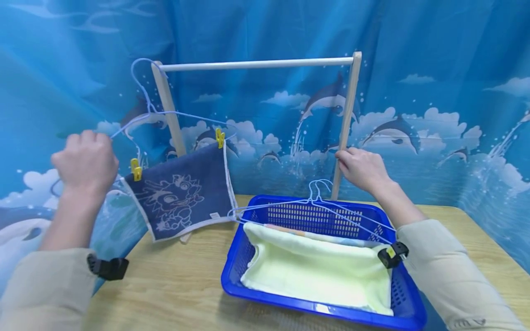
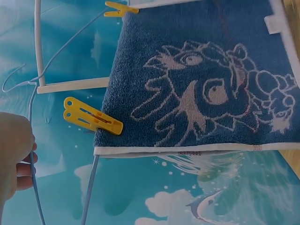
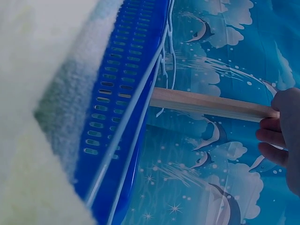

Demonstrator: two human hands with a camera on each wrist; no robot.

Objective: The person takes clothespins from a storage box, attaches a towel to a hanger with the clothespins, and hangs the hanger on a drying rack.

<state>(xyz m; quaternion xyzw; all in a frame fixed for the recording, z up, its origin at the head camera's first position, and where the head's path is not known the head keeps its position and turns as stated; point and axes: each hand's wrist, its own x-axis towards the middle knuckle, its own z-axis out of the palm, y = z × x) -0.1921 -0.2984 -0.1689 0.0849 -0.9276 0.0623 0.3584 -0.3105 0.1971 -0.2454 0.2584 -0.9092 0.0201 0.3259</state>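
Note:
My left hand [image 1: 87, 161] grips the lower left part of a light blue wire hanger [image 1: 150, 109]. A navy towel [image 1: 186, 193] with a pale cartoon outline hangs tilted from it, fixed by two yellow clothespins [image 1: 135, 169]. In the left wrist view the fingers [image 2: 26, 169] curl round the wire. The hanger's hook overlaps the left end of the rack's white rod [image 1: 256, 64] in the head view. On the other side, my right hand [image 1: 364, 170] holds the rack's right wooden post [image 1: 349, 105] low down, thumb and fingers at its edge.
In front of the rack stands a blue plastic basket [image 1: 227, 276] with a pale yellow towel [image 1: 310, 280] inside. Light blue hangers [image 1: 316, 191] lie across its top. Beneath is a wooden table [image 1: 165, 294], and a blue dolphin-print curtain [image 1: 256, 27] hangs behind.

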